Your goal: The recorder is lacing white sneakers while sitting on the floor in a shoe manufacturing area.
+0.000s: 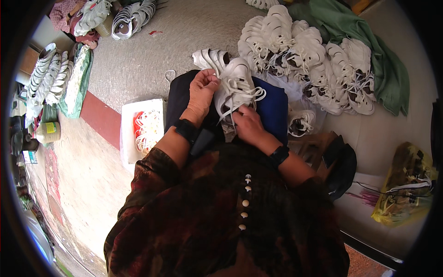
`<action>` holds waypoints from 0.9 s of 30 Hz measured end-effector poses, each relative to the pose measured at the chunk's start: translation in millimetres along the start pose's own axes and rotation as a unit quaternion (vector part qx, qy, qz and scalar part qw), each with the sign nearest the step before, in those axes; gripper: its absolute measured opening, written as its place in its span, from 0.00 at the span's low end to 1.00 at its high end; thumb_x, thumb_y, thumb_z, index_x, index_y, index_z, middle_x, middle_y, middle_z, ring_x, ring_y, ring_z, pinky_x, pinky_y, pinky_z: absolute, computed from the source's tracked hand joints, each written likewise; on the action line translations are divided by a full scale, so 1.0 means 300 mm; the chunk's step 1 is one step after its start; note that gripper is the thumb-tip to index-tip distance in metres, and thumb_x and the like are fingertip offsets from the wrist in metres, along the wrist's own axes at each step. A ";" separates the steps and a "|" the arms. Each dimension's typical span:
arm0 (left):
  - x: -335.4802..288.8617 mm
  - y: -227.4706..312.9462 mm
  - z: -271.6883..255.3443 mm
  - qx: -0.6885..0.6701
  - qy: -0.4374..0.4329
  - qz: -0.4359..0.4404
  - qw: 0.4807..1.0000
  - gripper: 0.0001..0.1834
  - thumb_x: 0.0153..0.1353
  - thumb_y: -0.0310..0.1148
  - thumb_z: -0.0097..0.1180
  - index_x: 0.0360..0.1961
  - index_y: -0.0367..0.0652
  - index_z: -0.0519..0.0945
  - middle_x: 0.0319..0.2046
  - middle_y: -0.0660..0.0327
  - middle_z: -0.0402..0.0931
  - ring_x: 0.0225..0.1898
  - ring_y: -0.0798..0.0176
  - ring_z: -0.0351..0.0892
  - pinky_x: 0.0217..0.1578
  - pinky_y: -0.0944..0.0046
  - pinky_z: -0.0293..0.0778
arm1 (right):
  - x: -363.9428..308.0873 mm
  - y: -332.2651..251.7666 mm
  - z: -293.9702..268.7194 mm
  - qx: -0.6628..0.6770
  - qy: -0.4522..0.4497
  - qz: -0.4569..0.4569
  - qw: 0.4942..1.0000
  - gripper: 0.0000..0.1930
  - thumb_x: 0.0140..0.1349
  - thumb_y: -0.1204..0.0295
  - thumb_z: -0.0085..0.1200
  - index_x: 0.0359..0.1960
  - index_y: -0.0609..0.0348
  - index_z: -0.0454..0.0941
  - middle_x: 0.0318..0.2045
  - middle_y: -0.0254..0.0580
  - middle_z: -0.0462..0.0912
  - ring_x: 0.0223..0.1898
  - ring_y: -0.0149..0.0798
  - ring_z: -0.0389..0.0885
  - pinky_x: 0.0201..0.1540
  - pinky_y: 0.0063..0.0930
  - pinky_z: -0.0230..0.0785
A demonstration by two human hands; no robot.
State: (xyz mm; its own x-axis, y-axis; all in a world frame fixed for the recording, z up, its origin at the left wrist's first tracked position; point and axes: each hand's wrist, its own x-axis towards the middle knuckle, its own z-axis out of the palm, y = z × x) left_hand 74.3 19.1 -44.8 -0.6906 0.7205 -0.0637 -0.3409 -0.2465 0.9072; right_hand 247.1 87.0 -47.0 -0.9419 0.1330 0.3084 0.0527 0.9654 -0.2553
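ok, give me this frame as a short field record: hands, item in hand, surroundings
left hand: grips the side of the white shoe on the lap
right hand: at the white lace, near the shoe's lower end
lap cover: dark blue cloth under the shoe
ahead right: pile of white shoes, partly on green cloth
left: white tray of laces on the floor
far right: yellow plastic bag

Shoe (237,87) on lap between hands; shoe pile (307,55) behind-right; lace tray (131,131) left.
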 end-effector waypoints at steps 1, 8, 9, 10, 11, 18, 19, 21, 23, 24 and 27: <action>0.000 0.016 -0.003 -0.011 0.008 -0.003 1.000 0.11 0.55 0.24 0.51 0.41 0.37 0.71 0.29 0.68 0.71 0.31 0.74 0.69 0.33 0.75 0.67 | -0.002 0.017 -0.034 0.096 0.018 0.052 0.994 0.14 0.40 0.80 0.57 0.32 0.59 0.71 0.28 0.47 0.73 0.32 0.46 0.74 0.33 0.32 0.68; -0.068 -0.010 -0.039 0.219 -0.231 0.114 0.941 0.02 0.52 0.23 0.53 0.29 0.39 0.74 0.25 0.66 0.72 0.28 0.71 0.71 0.33 0.70 0.68 | -0.009 0.069 -0.246 0.597 0.251 0.230 0.726 0.16 0.51 0.81 0.56 0.43 0.65 0.70 0.38 0.33 0.76 0.39 0.24 0.72 0.44 0.20 0.64; -0.075 -0.010 -0.029 0.216 -0.231 0.115 0.942 0.02 0.52 0.23 0.53 0.29 0.39 0.74 0.25 0.66 0.72 0.28 0.71 0.71 0.33 0.70 0.68 | -0.012 0.062 -0.259 0.575 0.247 0.230 0.745 0.16 0.51 0.81 0.56 0.43 0.66 0.70 0.37 0.33 0.76 0.38 0.23 0.71 0.45 0.19 0.64; -0.079 -0.008 -0.020 0.394 -0.303 0.243 0.833 0.05 0.48 0.24 0.56 0.28 0.39 0.75 0.25 0.63 0.72 0.29 0.65 0.72 0.34 0.67 0.69 | -0.012 0.061 -0.257 0.573 0.245 0.231 0.747 0.16 0.51 0.81 0.56 0.43 0.66 0.70 0.37 0.33 0.76 0.38 0.23 0.71 0.45 0.19 0.64; -0.085 -0.004 -0.006 0.548 -0.355 0.355 0.670 0.08 0.45 0.26 0.60 0.27 0.39 0.75 0.26 0.60 0.72 0.30 0.59 0.74 0.35 0.63 0.70 | -0.015 0.059 -0.253 0.551 0.230 0.220 0.772 0.15 0.51 0.81 0.56 0.42 0.66 0.70 0.36 0.33 0.76 0.38 0.23 0.71 0.45 0.19 0.63; -0.059 -0.047 -0.034 0.316 -0.247 0.175 0.899 0.05 0.48 0.28 0.59 0.25 0.41 0.75 0.25 0.64 0.72 0.28 0.66 0.73 0.29 0.67 0.68 | -0.004 -0.023 -0.220 0.315 0.065 0.214 0.922 0.12 0.46 0.82 0.55 0.33 0.64 0.68 0.26 0.43 0.76 0.30 0.31 0.75 0.35 0.24 0.66; -0.043 -0.049 -0.066 0.206 -0.165 0.084 0.961 0.04 0.51 0.29 0.56 0.24 0.41 0.75 0.23 0.66 0.72 0.26 0.70 0.71 0.27 0.70 0.67 | 0.005 -0.031 -0.211 0.280 0.037 0.193 0.940 0.11 0.46 0.82 0.55 0.30 0.64 0.66 0.25 0.46 0.74 0.29 0.41 0.75 0.33 0.28 0.66; -0.031 -0.010 -0.116 0.037 -0.025 -0.063 0.997 0.04 0.55 0.29 0.53 0.24 0.42 0.76 0.21 0.69 0.71 0.22 0.76 0.68 0.24 0.75 0.64 | 0.023 -0.054 -0.202 0.218 -0.033 0.157 0.963 0.13 0.43 0.81 0.56 0.25 0.64 0.62 0.23 0.53 0.71 0.30 0.60 0.70 0.30 0.40 0.64; -0.031 0.011 -0.129 -0.010 0.031 -0.118 0.993 0.03 0.55 0.28 0.52 0.27 0.42 0.76 0.20 0.69 0.72 0.20 0.77 0.66 0.24 0.76 0.64 | 0.026 -0.064 -0.156 0.121 -0.080 0.116 0.983 0.10 0.45 0.80 0.52 0.28 0.62 0.64 0.28 0.55 0.72 0.33 0.58 0.72 0.33 0.44 0.64; -0.031 0.001 -0.135 -0.011 0.031 -0.116 0.993 0.03 0.55 0.28 0.52 0.27 0.42 0.76 0.20 0.69 0.72 0.20 0.77 0.66 0.24 0.76 0.64 | 0.024 -0.062 -0.114 0.066 -0.093 0.102 0.988 0.09 0.46 0.80 0.50 0.29 0.61 0.65 0.30 0.57 0.72 0.33 0.58 0.72 0.35 0.44 0.65; -0.042 -0.033 -0.152 0.073 -0.052 -0.125 0.988 0.02 0.54 0.25 0.52 0.27 0.40 0.76 0.21 0.68 0.73 0.21 0.76 0.67 0.24 0.76 0.64 | 0.038 -0.067 -0.038 -0.005 -0.089 0.090 0.992 0.15 0.43 0.79 0.53 0.36 0.59 0.67 0.37 0.59 0.69 0.37 0.58 0.71 0.42 0.44 0.64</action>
State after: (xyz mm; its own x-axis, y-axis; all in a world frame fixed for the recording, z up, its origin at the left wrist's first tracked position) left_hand 57.2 -17.1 -72.1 -0.5253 0.8113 -0.2567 -0.3920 0.0371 0.9192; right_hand 239.2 71.8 -27.9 -0.9606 0.2623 0.0916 0.2277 0.9321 -0.2816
